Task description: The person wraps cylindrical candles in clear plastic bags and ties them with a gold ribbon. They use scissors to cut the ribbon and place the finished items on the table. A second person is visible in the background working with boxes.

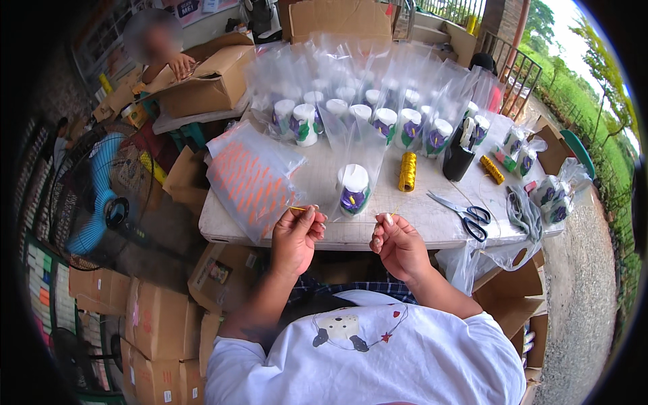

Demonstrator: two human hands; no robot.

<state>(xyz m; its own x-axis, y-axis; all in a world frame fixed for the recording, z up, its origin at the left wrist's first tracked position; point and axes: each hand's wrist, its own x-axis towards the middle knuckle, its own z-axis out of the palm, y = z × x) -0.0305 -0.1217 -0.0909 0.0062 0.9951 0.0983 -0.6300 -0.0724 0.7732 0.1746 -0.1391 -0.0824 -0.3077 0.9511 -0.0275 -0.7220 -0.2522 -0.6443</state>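
Observation:
My left hand (295, 237) and my right hand (398, 246) are raised at the table's front edge, each with thumb and fingers pinched together. Between them runs a thin gold cord (349, 223), its yellow ends showing at the fingertips. Just beyond the cord stands a white candle (353, 178) with a purple flower and green leaves on its side. It is upright inside a clear plastic bag (352, 138) whose top flares loosely upward. A gold cord spool (408, 171) stands to its right, and scissors (464, 214) lie farther right with blades apart.
Many similar bagged candles (385, 121) crowd the table's far half. Flat plastic bags with orange print (251, 177) lie left. On the right are a black holder (460, 154), another gold spool (492, 169) and a grey cloth (523, 214). A person's hand (181, 66) touches a cardboard box (206, 84).

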